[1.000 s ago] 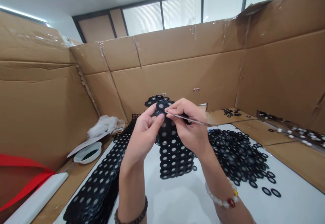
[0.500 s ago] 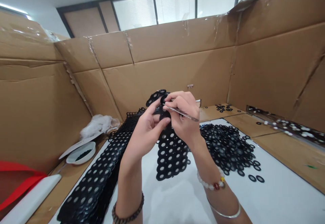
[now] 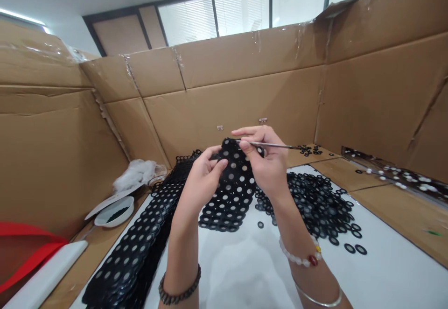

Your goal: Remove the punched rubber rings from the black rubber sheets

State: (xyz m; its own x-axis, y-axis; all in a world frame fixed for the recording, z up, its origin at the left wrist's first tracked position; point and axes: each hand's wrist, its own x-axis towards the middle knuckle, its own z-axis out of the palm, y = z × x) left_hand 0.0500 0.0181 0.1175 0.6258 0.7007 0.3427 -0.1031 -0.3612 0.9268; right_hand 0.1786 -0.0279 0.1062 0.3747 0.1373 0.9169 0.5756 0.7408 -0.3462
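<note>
A strip of linked black rings (image 3: 231,197) hangs down over the white board, its upper edge raised between my hands. My left hand (image 3: 206,173) grips the strip's left side between thumb and fingers. A thin dark stick-like tool (image 3: 276,145) is pinched in my right hand (image 3: 268,164), at the strip's upper right edge; its shaft points to the right. A black ring (image 3: 260,151) shows by my right fingers; whether it is joined to the strip I cannot tell.
Stacked black ring strips (image 3: 129,248) lie on the left. A heap of loose black rings (image 3: 318,201) is on the white board (image 3: 245,271) at right. At far left are a white bowl (image 3: 115,212), white fluff (image 3: 136,174) and a red strap (image 3: 31,234). Cardboard walls (image 3: 224,99) surround the workplace.
My right hand has moved slightly right, and the tool has swung from slanting down to nearly level. The strip's upper part, earlier bunched behind my fingers, is now spread flat facing me.
</note>
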